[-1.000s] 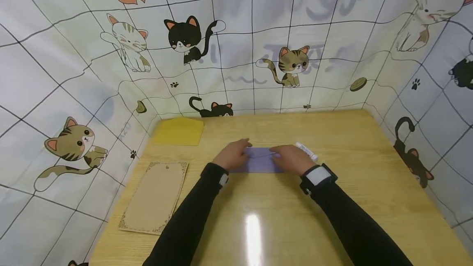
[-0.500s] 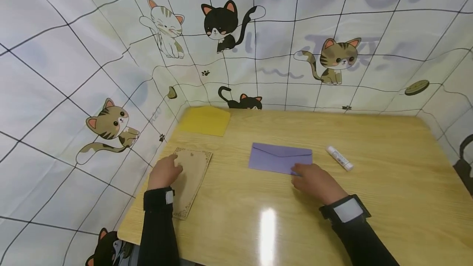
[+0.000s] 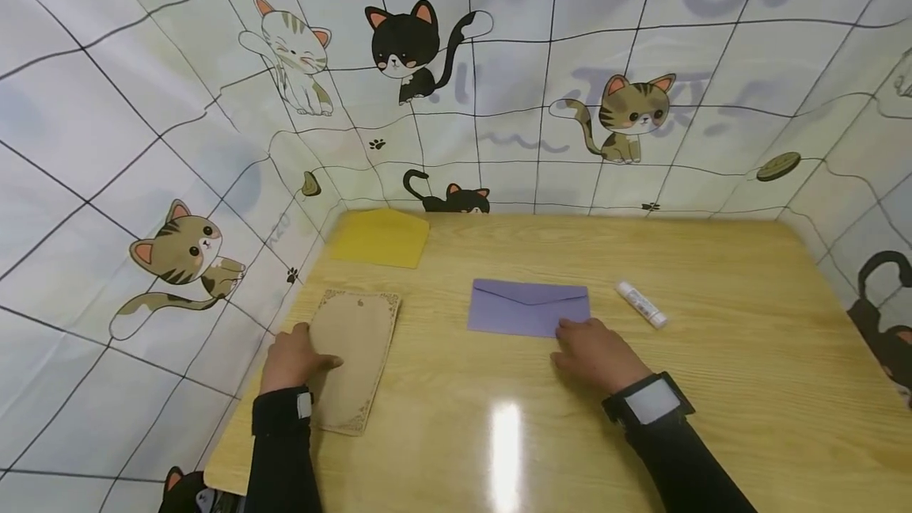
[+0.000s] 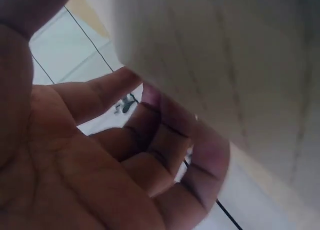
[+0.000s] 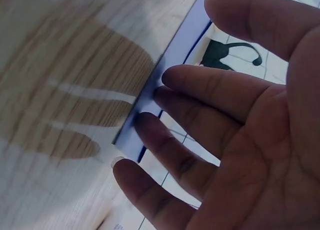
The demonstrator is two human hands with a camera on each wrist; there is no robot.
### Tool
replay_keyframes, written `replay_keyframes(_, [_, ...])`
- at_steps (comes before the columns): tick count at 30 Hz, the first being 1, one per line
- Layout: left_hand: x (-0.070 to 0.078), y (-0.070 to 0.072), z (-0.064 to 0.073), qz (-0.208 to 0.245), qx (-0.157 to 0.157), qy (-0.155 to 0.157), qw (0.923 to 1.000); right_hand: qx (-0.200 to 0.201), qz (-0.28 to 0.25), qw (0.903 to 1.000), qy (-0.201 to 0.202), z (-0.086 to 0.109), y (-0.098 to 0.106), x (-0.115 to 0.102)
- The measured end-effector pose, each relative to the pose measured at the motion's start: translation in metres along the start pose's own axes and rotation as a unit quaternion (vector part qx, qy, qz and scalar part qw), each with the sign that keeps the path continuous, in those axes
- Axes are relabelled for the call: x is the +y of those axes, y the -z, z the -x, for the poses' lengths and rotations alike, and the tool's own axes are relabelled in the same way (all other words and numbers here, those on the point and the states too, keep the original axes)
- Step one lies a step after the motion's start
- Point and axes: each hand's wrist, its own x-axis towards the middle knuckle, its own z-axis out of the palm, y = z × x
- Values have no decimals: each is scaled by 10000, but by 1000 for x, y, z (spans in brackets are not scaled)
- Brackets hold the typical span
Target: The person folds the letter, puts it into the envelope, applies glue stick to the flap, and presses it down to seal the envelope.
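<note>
My left hand point(image 3: 290, 359) is at the left edge of the beige bordered letter paper point(image 3: 363, 355), thumb on top and fingers at the edge. In the left wrist view, curled fingers point(image 4: 172, 150) meet the edge of a raised sheet point(image 4: 240, 64) with faint dashed lines. A purple envelope point(image 3: 516, 313) lies mid-table, its flap folded down along the far side. Extended fingertips of my right hand point(image 3: 598, 355) rest on its near right corner. From the right wrist, the envelope point(image 5: 172, 57) appears edge-on under those fingertips, with the thumb apart.
A white glue stick point(image 3: 641, 304) lies to the right of the purple envelope. At the back left corner of the wooden table point(image 3: 570, 457) is a yellow envelope-shaped piece point(image 3: 381, 238). Cat-patterned cloth point(image 3: 513, 85) stands around the table's back and sides.
My left hand has left the purple envelope, reached left over the letter paper and taken its left edge. My right hand has shifted to the envelope's near right corner. The head view has turned.
</note>
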Motion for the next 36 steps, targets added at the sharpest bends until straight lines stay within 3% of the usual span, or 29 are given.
replay_keyframes(10, [18, -2, -5, 132, -76, -45, 9999, -220, 9, 9995, -210, -26, 2, 19])
replay_keyframes(15, [17, 2, -4, 338, -61, -537, 9980, -261, -37, 9996, -89, -39, 4, 23])
replay_keyframes(17, [19, 7, -2, 628, -40, -821, 9946, -80, -357, 9993, -104, -37, 6, 23])
replay_keyframes(19, [31, 13, 1, 1136, 3, -1048, 9880, 132, -941, 9953, -206, -32, 9, 19])
replay_keyframes(22, [70, 19, 5, 2104, 123, -1446, 9668, 312, -2155, 9754, -337, -20, 11, 11])
replay_keyframes(24, [106, 14, 7, 2899, 94, -1639, 9429, 210, -3014, 9524, -398, -13, 9, 8])
replay_keyframes(28, [168, -17, 9, 4065, -430, -1834, 8940, -113, -4682, 8824, -451, -5, -2, 5])
replay_keyframes(30, [189, -35, 10, 4291, -849, -1833, 8804, -107, -5279, 8481, -445, -2, -7, 7])
replay_keyframes(31, [197, -44, 10, 4324, -1061, -1862, 8759, -23, -5460, 8366, -442, -1, -8, 8])
replay_keyframes(33, [209, -56, 10, 4332, -1432, -1911, 8691, 238, -5586, 8275, -519, 1, -11, 11])
replay_keyframes(36, [216, -67, 8, 4290, -1854, -2011, 8609, 629, -5450, 8328, -733, 2, -13, 19])
